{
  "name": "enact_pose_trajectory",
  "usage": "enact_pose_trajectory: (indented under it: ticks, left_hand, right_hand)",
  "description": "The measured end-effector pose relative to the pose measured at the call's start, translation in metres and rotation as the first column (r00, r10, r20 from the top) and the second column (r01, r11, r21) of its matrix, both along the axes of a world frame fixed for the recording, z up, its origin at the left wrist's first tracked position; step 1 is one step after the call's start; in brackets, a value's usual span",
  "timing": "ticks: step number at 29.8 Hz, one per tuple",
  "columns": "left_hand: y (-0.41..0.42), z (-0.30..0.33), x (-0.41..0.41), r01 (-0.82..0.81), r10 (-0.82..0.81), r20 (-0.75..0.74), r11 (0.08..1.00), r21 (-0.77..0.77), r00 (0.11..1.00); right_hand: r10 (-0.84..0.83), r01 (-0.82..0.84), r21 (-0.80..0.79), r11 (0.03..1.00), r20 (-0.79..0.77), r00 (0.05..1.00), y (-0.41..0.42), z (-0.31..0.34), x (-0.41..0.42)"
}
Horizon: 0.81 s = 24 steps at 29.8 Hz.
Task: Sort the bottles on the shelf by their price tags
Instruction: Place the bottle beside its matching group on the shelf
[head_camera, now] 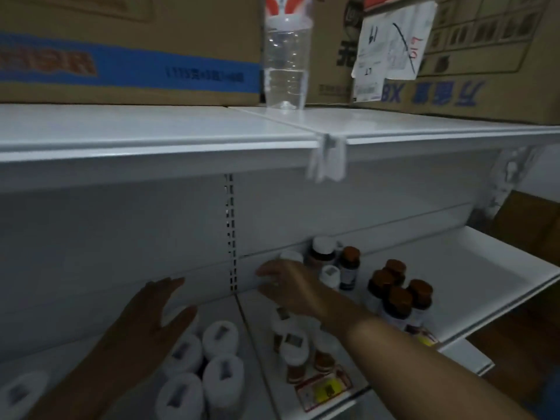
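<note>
Reaching into the white shelf (454,268), my right hand (291,286) goes far back, near the rear wall. Its fingers curl around a white-capped bottle (291,256), but I cannot tell if they grip it tight. My left hand (151,316) is flat and open, fingers spread, hanging just above a bunch of white-capped bottles (212,359) on the left part of the shelf. It holds nothing.

More small bottles with white caps (292,344) stand under my right arm, each with a little tag on top. A yellow and red price tag (327,389) sits on the front edge below them. To the right stands a group of brown-capped bottles (397,295), close together. Behind them one more brown-capped bottle (350,268) stands beside a bigger dark bottle with a white cap (322,253).

On the top shelf (151,137) a clear water bottle (286,62) stands between cardboard boxes (130,50).
</note>
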<state>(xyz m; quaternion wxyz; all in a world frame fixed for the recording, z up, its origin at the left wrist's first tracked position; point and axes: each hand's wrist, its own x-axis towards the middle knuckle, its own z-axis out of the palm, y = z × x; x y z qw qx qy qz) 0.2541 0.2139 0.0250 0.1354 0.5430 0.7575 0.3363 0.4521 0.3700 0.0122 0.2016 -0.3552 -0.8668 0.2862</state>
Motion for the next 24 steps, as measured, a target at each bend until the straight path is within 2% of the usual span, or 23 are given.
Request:
enact_pose_trajectory:
  ticks: [2,4,6,8,10,12,13,15,18,19,21,22,24]
  left_hand:
    - [0.014,-0.001,0.02,0.035,-0.033,0.039,0.999,-0.038,0.999]
    - [0.021,-0.001,0.036,0.064,-0.06,0.067,0.996,-0.065,0.996]
    - [0.02,-0.009,0.045,0.065,-0.06,0.072,0.995,-0.07,0.996]
    - [0.015,-0.015,0.047,0.037,-0.028,0.093,0.995,-0.098,0.995]
    - [0.01,-0.017,0.051,0.009,0.001,0.109,0.996,-0.091,0.994]
    - [0.006,-0.017,0.054,-0.003,0.011,0.096,0.997,-0.079,0.995]
    - [0.004,-0.016,0.056,-0.008,0.013,0.081,0.998,-0.061,0.997]
    - [0.001,-0.012,0.06,-0.033,0.032,0.049,0.999,0.025,0.998]
    - [0.001,-0.004,0.067,-0.078,0.057,0.16,0.988,0.13,0.985]
    - [0.003,-0.004,0.07,-0.076,0.046,0.206,0.987,0.139,0.978]
    - [0.006,-0.004,0.077,-0.052,0.014,0.283,0.99,0.128,0.959]
    - [0.007,-0.003,0.08,-0.038,0.0,0.309,0.992,0.117,0.951]
    - [0.008,-0.002,0.082,-0.014,-0.017,0.327,0.996,0.093,0.945]
  right_hand:
    - [-0.111,0.107,0.044,0.993,0.098,0.989,0.033,0.002,0.037]
    - [-0.258,0.243,0.132,0.961,0.118,0.959,0.066,0.006,0.065]
    - [-0.345,0.33,0.108,0.938,0.191,0.919,0.091,0.006,0.082]
    - [-0.283,0.278,0.069,0.958,0.387,0.878,0.102,0.001,0.087]
    - [-0.251,0.192,0.165,0.967,0.536,0.806,0.104,-0.011,0.084]
    - [-0.267,0.115,0.288,0.951,0.573,0.775,0.1,-0.02,0.08]
    - [-0.27,0.119,0.292,0.949,0.557,0.785,0.098,-0.02,0.08]
    - [-0.263,0.199,0.185,0.962,0.452,0.853,0.097,-0.01,0.082]
    - [-0.254,0.253,0.023,0.967,0.103,0.962,0.093,0.019,0.088]
    - [-0.226,0.224,-0.069,0.972,-0.019,0.974,0.088,0.03,0.089]
    - [-0.12,0.045,-0.332,0.942,-0.21,0.97,0.075,0.046,0.089]
    - [-0.076,-0.044,-0.426,0.904,-0.262,0.962,0.069,0.05,0.088]
    - [-0.016,-0.138,-0.495,0.858,-0.293,0.956,0.06,0.05,0.088]
